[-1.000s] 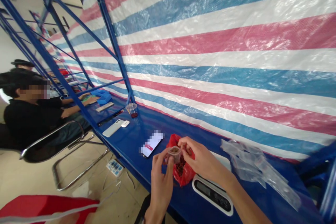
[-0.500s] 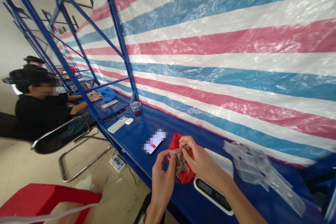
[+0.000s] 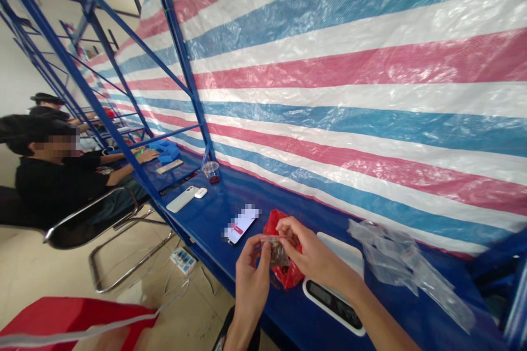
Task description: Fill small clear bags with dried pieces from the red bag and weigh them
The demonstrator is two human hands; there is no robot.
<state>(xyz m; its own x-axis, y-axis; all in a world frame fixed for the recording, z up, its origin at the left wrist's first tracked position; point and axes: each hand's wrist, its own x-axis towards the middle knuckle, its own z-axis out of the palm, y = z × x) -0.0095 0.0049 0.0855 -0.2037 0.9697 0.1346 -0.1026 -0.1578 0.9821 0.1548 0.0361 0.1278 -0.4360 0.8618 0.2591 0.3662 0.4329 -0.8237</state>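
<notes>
Mouth newly flattened, clear bag in grip of left hand and right hand, scale display illegible.

From here the tarp looks like woven plastic — wrinkled, glossy in patches. The table is smooth with a soft sheen; the frame looks like painted metal. The chair gleams with polished metal, and the stool is smooth plastic. Thin clear film makes the small bag, shiny crinkled plastic the red bag — limp, see-through film the loose bags. The scale is smooth-cased, the cup clear plastic.
</notes>
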